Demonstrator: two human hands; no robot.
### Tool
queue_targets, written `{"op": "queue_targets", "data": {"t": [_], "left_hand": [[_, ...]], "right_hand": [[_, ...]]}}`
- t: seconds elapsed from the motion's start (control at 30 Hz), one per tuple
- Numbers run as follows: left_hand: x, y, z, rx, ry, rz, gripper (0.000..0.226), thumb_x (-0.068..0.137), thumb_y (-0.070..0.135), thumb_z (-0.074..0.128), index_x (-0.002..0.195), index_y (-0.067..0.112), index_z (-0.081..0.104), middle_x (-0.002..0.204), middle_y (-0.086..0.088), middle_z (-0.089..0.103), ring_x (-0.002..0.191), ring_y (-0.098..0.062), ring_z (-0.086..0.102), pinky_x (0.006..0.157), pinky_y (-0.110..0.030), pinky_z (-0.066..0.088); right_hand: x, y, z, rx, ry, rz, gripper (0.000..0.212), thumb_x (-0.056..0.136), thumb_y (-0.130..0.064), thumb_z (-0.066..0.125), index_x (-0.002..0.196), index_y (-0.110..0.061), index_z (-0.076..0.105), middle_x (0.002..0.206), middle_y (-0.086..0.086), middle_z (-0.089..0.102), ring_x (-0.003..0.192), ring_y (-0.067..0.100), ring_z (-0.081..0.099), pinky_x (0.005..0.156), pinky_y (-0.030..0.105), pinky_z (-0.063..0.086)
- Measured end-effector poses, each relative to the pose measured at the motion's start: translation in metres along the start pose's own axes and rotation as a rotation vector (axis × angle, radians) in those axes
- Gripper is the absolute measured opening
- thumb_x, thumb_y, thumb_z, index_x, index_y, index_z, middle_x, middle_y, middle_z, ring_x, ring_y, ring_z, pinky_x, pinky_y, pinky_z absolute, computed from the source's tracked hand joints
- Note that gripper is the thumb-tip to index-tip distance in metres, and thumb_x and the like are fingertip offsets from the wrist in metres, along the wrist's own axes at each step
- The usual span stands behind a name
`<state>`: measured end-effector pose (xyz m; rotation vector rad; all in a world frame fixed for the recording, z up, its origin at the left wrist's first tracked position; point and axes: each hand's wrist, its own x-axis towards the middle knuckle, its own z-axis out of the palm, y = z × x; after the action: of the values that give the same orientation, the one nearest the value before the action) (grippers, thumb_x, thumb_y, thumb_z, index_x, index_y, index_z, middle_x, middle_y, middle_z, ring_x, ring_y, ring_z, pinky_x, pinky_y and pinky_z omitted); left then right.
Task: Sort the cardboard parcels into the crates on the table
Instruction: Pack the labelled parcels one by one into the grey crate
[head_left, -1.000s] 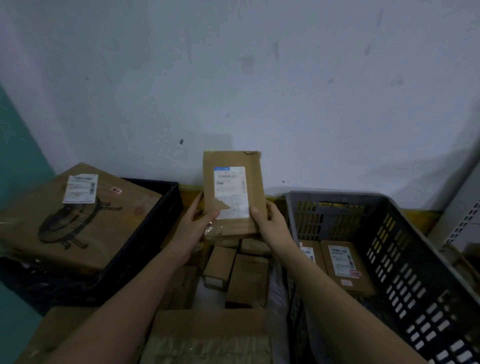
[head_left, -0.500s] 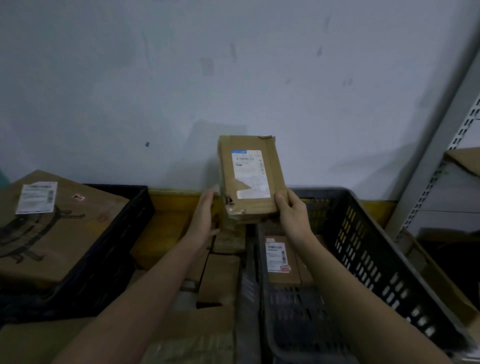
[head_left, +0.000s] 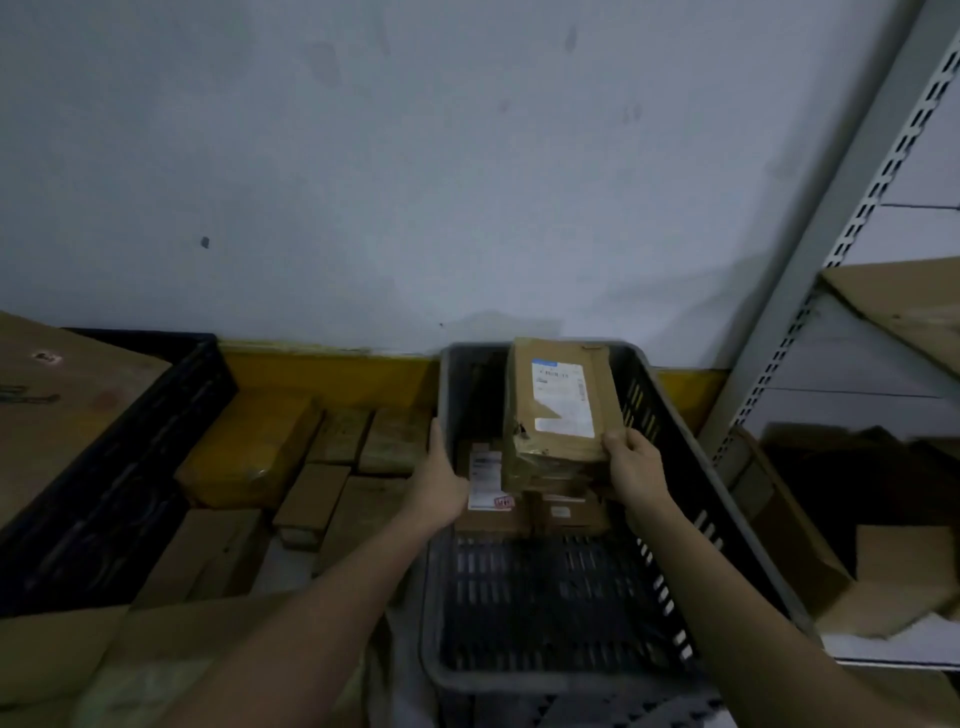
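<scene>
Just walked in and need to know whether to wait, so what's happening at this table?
A person is sorting cardboard parcels. The right hand grips a labelled parcel by its lower edge, holding it upright over the grey crate, which already has a few parcels lying at its far end. The left hand is open at the crate's left wall and not on the parcel. More small parcels lie loose on the table between this crate and a black crate.

Right hand pinches labelled parcel (near-upright) over grey crate; left hand on crate's left wall.
</scene>
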<state>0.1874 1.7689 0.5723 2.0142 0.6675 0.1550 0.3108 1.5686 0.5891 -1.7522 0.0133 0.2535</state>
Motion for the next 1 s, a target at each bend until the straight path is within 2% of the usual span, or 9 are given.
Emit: {"op": "queue_targets", "data": {"t": [0.1,0.2,0.33,0.43,0.53,0.63,0.7,0.8,1.0], "left_hand": [[0.002,0.000,0.002,-0.003,0.007,-0.030,0.093,0.095,-0.001,0.050,0.157,0.031,-0.012,0.164,-0.008,0.020,0.137,-0.031,0.041,0.099,-0.033,0.044],[0.001,0.000,0.003,-0.008,0.029,-0.050,0.091,0.094,-0.003,0.048,0.158,0.030,-0.008,0.161,-0.009,0.026,0.136,-0.034,0.042,0.096,-0.031,0.043],[0.001,-0.001,0.004,-0.013,0.044,-0.052,0.093,0.093,0.002,0.052,0.158,0.031,-0.008,0.158,-0.009,0.034,0.125,-0.026,0.052,0.091,-0.031,0.047],[0.004,-0.003,0.004,-0.024,0.044,-0.077,0.095,0.094,0.008,0.057,0.157,0.034,-0.008,0.117,0.002,0.062,0.071,-0.002,0.049,0.070,-0.027,0.046],[0.007,-0.007,0.005,-0.022,0.054,-0.108,0.096,0.094,0.009,0.058,0.157,0.037,-0.009,0.079,0.021,0.041,0.061,-0.001,0.039,0.067,-0.030,0.044],[0.007,-0.005,0.005,-0.052,0.044,-0.095,0.095,0.093,0.004,0.053,0.156,0.038,-0.009,0.116,0.004,0.061,0.070,0.001,0.044,0.077,-0.032,0.046],[0.007,-0.002,0.004,-0.038,0.061,-0.082,0.094,0.093,0.005,0.053,0.156,0.038,-0.009,0.141,-0.007,0.053,0.086,-0.010,0.055,0.087,-0.037,0.051],[0.007,0.000,0.004,-0.032,0.057,-0.064,0.095,0.095,0.014,0.059,0.156,0.037,-0.011,0.148,-0.005,0.048,0.109,-0.019,0.057,0.094,-0.037,0.050],[0.006,0.001,0.004,-0.001,0.046,-0.094,0.093,0.095,0.006,0.052,0.155,0.039,-0.011,0.152,-0.005,0.043,0.108,-0.020,0.058,0.085,-0.032,0.053]], "right_hand": [[0.008,0.023,0.012,-0.062,-0.035,0.070,0.032,0.105,-0.028,0.040,0.128,-0.012,0.054,0.114,0.007,0.062,0.099,0.022,0.060,0.085,0.043,0.056],[0.014,0.040,0.031,-0.130,-0.083,0.120,0.036,0.106,-0.027,0.038,0.134,-0.009,0.051,0.109,0.005,0.061,0.092,0.019,0.058,0.079,0.036,0.053],[0.025,0.055,0.059,-0.239,-0.163,0.159,0.040,0.105,-0.031,0.035,0.135,-0.008,0.050,0.129,0.018,0.059,0.114,0.036,0.057,0.101,0.051,0.048],[0.027,0.063,0.082,-0.236,-0.201,0.181,0.040,0.106,-0.030,0.034,0.135,-0.007,0.047,0.131,0.019,0.057,0.118,0.038,0.055,0.103,0.053,0.045],[0.032,0.070,0.098,-0.202,-0.177,0.210,0.039,0.106,-0.026,0.034,0.139,-0.005,0.044,0.135,0.021,0.055,0.122,0.039,0.053,0.106,0.053,0.042],[0.040,0.083,0.102,-0.225,-0.134,0.212,0.037,0.107,-0.021,0.034,0.140,-0.005,0.041,0.135,0.021,0.054,0.123,0.039,0.052,0.104,0.046,0.044],[0.045,0.090,0.102,-0.270,-0.120,0.166,0.036,0.107,-0.020,0.034,0.137,-0.004,0.042,0.135,0.022,0.054,0.123,0.039,0.052,0.102,0.044,0.043],[0.051,0.095,0.104,-0.338,-0.151,0.146,0.036,0.107,-0.019,0.034,0.139,-0.003,0.039,0.136,0.023,0.052,0.124,0.040,0.051,0.102,0.043,0.041],[0.055,0.103,0.100,-0.384,-0.212,0.115,0.035,0.107,-0.023,0.036,0.137,-0.004,0.037,0.136,0.023,0.050,0.123,0.038,0.051,0.099,0.041,0.040]]}}
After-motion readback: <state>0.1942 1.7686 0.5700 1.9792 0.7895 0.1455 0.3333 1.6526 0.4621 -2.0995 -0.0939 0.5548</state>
